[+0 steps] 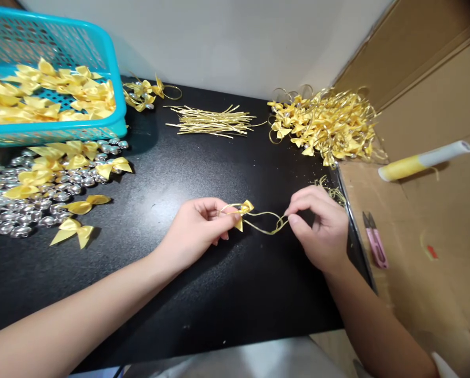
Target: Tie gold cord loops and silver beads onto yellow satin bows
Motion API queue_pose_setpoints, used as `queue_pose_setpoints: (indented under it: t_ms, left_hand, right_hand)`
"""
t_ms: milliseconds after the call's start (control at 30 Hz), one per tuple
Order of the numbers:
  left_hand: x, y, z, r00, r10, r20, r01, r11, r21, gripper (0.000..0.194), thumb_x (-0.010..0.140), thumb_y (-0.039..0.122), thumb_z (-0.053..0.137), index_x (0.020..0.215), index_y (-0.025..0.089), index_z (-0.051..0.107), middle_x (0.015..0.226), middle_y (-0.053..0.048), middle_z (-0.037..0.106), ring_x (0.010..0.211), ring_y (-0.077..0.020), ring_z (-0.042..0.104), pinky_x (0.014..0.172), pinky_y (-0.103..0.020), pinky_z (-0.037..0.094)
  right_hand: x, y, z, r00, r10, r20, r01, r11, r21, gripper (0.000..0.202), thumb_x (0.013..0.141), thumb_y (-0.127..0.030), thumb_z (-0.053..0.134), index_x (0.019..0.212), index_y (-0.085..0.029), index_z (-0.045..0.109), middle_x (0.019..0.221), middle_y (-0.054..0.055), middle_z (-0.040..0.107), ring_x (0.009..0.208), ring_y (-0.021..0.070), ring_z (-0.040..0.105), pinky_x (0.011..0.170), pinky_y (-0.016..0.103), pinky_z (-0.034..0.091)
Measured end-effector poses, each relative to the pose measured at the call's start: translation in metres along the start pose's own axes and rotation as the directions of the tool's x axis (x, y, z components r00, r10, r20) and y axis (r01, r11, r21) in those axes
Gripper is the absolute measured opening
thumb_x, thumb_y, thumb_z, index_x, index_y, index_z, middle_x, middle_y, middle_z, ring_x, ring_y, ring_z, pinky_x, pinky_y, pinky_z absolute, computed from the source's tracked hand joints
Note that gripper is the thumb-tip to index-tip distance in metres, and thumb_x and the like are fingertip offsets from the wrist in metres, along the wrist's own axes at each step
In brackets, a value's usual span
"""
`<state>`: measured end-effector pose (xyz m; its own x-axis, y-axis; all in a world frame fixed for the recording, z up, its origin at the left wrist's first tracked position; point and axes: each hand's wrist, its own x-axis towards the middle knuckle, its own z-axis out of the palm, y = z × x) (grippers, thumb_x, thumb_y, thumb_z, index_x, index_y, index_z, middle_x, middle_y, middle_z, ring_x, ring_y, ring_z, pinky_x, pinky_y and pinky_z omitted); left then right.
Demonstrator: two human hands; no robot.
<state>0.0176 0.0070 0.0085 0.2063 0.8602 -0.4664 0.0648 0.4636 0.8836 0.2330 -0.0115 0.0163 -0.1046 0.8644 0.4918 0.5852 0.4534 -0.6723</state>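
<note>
My left hand [203, 226] pinches a small yellow ribbon bow [246, 208] near the middle of the black table [219, 294]. Gold cord [266, 231] runs through the bow and forms loops on both sides of it. At the right end of that cord, the thumb and forefinger of my right hand [317, 226] are closed on it. The two hands are apart, with the looped cord stretching between them above the table.
A turquoise basket [118, 113] of yellow bows stands at the back left. Silver beads [6, 210] and loose bows lie before it. Gold cords [211, 122] lie at the back, looped bows [329, 126] back right. Pink snips [375, 242] and a tube [424, 161] are at the right.
</note>
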Motion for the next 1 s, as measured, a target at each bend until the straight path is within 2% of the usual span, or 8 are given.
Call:
queue_pose_setpoints:
  t_ms: [100,200,333,500,667,767,867,1000]
  left_hand:
    - [-0.001,0.001,0.002,1.0,0.016,0.0,-0.016,1.0,0.022,0.014,0.066,0.025,0.074,0.063,0.014,0.066,0.047,0.004,0.057,0.04,-0.0048,0.044,0.038,-0.014,0.032]
    - [-0.003,0.0,0.006,0.998,0.06,0.017,-0.061,0.997,0.049,0.012,0.067,0.024,0.071,0.064,0.014,0.066,0.049,0.004,0.059,0.041,-0.0048,0.044,0.04,-0.015,0.032]
    - [-0.004,-0.005,0.009,0.991,0.128,0.028,-0.13,0.987,0.09,0.012,0.069,0.025,0.069,0.066,0.013,0.067,0.058,0.001,0.064,0.051,-0.0069,0.051,0.048,-0.016,0.038]
    - [-0.007,-0.013,0.008,0.971,0.238,0.014,-0.235,0.942,0.24,0.013,0.072,0.026,0.069,0.069,0.014,0.068,0.063,-0.001,0.067,0.058,-0.0111,0.056,0.054,-0.02,0.042]
    - [-0.011,-0.012,0.006,0.888,0.459,0.022,-0.422,0.796,0.434,0.01,0.074,0.021,0.069,0.067,0.014,0.068,0.055,0.003,0.061,0.051,-0.0079,0.051,0.051,-0.019,0.038]
    - [-0.012,-0.01,0.006,0.846,0.532,0.024,-0.473,0.729,0.495,0.007,0.073,0.014,0.068,0.066,0.015,0.069,0.052,0.005,0.058,0.048,-0.0056,0.047,0.051,-0.017,0.036]
    - [-0.011,-0.01,0.005,0.857,0.515,0.021,-0.458,0.742,0.49,0.007,0.073,0.015,0.067,0.067,0.015,0.07,0.052,0.005,0.059,0.048,-0.0056,0.047,0.051,-0.017,0.036]
    - [-0.01,-0.01,0.005,0.923,0.385,0.005,-0.354,0.843,0.406,0.009,0.074,0.022,0.067,0.07,0.015,0.07,0.057,0.002,0.064,0.052,-0.0089,0.051,0.051,-0.019,0.038]
  right_hand:
    - [-0.007,-0.008,0.009,0.978,-0.123,-0.165,0.097,0.983,-0.159,0.007,0.077,-0.016,0.062,0.077,-0.022,0.064,0.076,0.002,0.058,0.077,0.0177,0.055,0.075,0.037,0.043]
    - [-0.015,-0.021,0.024,0.973,-0.209,-0.095,0.183,0.956,-0.23,0.004,0.078,-0.021,0.068,0.08,-0.024,0.068,0.072,0.0,0.058,0.071,0.0155,0.054,0.073,0.036,0.041]
    - [-0.019,-0.03,0.037,0.997,-0.075,-0.02,0.064,0.943,-0.326,0.007,0.082,-0.026,0.069,0.087,-0.025,0.073,0.075,0.001,0.062,0.074,0.0165,0.053,0.074,0.036,0.037]
    - [-0.02,-0.028,0.039,0.999,-0.042,-0.027,0.031,0.941,-0.336,0.008,0.082,-0.029,0.068,0.086,-0.024,0.073,0.078,0.002,0.063,0.076,0.0176,0.054,0.076,0.038,0.035]
    - [-0.021,-0.027,0.042,1.0,0.015,-0.006,-0.016,0.975,-0.221,0.009,0.081,-0.024,0.069,0.089,-0.022,0.073,0.079,0.001,0.064,0.077,0.0166,0.056,0.075,0.036,0.036]
    - [-0.02,-0.025,0.043,1.0,0.021,0.009,-0.019,0.984,-0.179,0.006,0.081,-0.021,0.068,0.084,-0.022,0.073,0.077,0.001,0.063,0.076,0.0157,0.055,0.075,0.035,0.037]
    - [-0.019,-0.022,0.045,1.0,0.014,0.003,-0.013,0.986,-0.164,0.007,0.083,-0.02,0.068,0.08,-0.022,0.073,0.075,0.0,0.062,0.074,0.0149,0.054,0.075,0.035,0.037]
    - [-0.019,-0.019,0.046,1.0,-0.002,-0.013,0.0,0.989,-0.15,0.008,0.082,-0.017,0.068,0.077,-0.021,0.073,0.075,0.001,0.062,0.074,0.0145,0.054,0.074,0.034,0.037]
